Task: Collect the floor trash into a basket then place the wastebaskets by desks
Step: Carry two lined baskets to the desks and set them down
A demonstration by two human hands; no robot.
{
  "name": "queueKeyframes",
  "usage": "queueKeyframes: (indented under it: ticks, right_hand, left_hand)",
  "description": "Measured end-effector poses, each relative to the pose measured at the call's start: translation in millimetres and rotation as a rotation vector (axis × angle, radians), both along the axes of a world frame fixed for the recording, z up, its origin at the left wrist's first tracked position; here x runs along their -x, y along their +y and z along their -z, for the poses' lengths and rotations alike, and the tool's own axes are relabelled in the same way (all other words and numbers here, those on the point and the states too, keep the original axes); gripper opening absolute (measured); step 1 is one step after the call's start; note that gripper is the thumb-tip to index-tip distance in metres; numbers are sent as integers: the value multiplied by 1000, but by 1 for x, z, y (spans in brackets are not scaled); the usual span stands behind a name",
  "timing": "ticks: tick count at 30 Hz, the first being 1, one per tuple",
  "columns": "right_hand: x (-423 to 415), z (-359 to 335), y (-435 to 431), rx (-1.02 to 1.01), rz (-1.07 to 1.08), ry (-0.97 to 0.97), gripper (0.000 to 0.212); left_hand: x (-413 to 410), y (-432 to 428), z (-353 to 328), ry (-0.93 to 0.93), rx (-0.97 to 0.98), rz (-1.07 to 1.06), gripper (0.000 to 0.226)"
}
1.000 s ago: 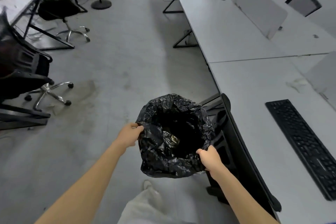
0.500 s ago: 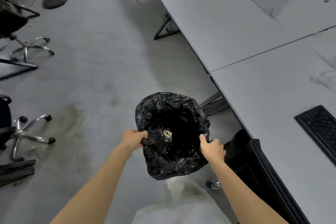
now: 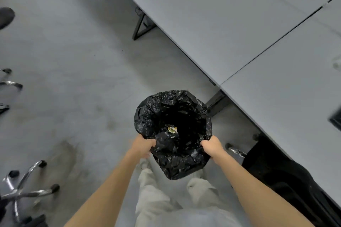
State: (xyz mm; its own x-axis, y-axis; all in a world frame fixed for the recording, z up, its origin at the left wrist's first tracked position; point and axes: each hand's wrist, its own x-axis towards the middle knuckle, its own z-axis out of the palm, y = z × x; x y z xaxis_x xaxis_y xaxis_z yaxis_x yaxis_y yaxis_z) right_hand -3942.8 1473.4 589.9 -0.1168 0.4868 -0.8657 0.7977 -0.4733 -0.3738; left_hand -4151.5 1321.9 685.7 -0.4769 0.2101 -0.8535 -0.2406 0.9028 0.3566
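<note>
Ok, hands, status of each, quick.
Left hand: grips the near-left rim of the black-lined wastebasket.
Right hand: grips its near-right rim.

Left hand [image 3: 143, 146] and right hand [image 3: 212, 145] are bare, forearms [image 3: 110, 186] too; creased off-white trousers [image 3: 153, 199], pale top [image 3: 184, 219] at 6 o'clock.

We are in an office. We see long grey desks [image 3: 212, 24] butted end to end on black metal legs [image 3: 140, 27]. Chrome chair bases [image 3: 27, 188] on casters stand at the left, a black chair [image 3: 276, 167] sits against the near desk, and the floor [image 3: 73, 61] is plain grey.
</note>
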Motion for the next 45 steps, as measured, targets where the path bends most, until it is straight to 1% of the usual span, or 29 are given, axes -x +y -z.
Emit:
queueKeyframes:
  ticks: [1,2,3,4,5,7,9,10,12,13,14,16,17,18,20,22,24,26,28,32,34,36,38,40,41,42,44,45]
  right_hand:
    - [9,4,3,-30,45,-24,22]
    - [10,4,2,-44,67,-47,17]
    - [18,8,2,-53,105,-70,12]
    - [22,14,1,-52,148,-93,10]
    - [29,24,2,-59,181,-121,11]
    - [40,42,3,-73,236,-169,18]
    - [50,67,8,-80,295,-207,17]
    - [54,81,10,-76,320,-216,15]
    - [63,115,18,-63,383,-220,16]
    - [66,121,21,-54,394,-214,20]
    - [69,144,26,-56,430,-207,26]
    - [72,177,38,-42,471,-196,39]
    - [76,203,40,-14,522,-177,44]
    - [77,230,43,10,573,-155,48]
    - [83,275,48,58,688,-102,52]
    - [91,321,52,82,779,-79,47]
    - [96,353,54,86,892,-83,41]
    - [99,384,50,111,997,-81,45]
    - [101,410,40,180,1117,-50,50]
    - [110,436,32,248,1343,-2,47]
    - [116,437,35,268,1422,42,45]
    - [122,434,41,284,1449,88,45]
    - [121,427,47,256,1401,100,52]
    - [115,409,49,230,1266,26,59]
    - [110,396,48,231,1176,-11,55]
    - [103,375,48,218,1071,-28,45]
    - [95,328,51,183,828,-13,25]
    - [93,295,59,152,689,16,20]
  left_hand:
    - [16,16,4,43,31,115,36]
    - [24,27,7,116,48,214,52]
    - [37,47,5,204,22,329,63]
    - [47,68,4,288,-47,451,66]
    - [57,93,3,386,-146,585,64]
    - [73,146,0,652,-344,871,62]
    - [89,194,6,939,-500,1096,69]
    - [93,213,12,1018,-549,1194,72]
    - [98,252,31,1082,-636,1381,76]
    - [99,265,35,1123,-655,1438,76]
    - [97,284,50,1149,-698,1511,75]
    - [97,306,74,1173,-699,1601,73]
    - [95,316,97,1151,-693,1643,73]
    - [93,322,116,1134,-689,1647,74]
    - [94,324,146,1123,-749,1586,80]
    - [94,330,168,1168,-861,1490,79]
    - [92,335,182,1218,-927,1424,78]
    - [87,339,194,1281,-980,1337,78]
    - [79,342,204,1323,-1021,1258,82]
    - [79,349,214,1379,-1053,1223,85]
    - [80,349,214,1396,-1041,1234,85]
    - [80,348,213,1443,-1022,1244,86]
    - [79,347,212,1466,-988,1252,88]
    - [77,342,209,1447,-915,1247,92]
    - [75,337,205,1417,-868,1254,94]
    - [69,332,195,1390,-814,1263,97]
    - [63,323,180,1362,-667,1327,102]
    - [65,319,165,1340,-589,1361,104]
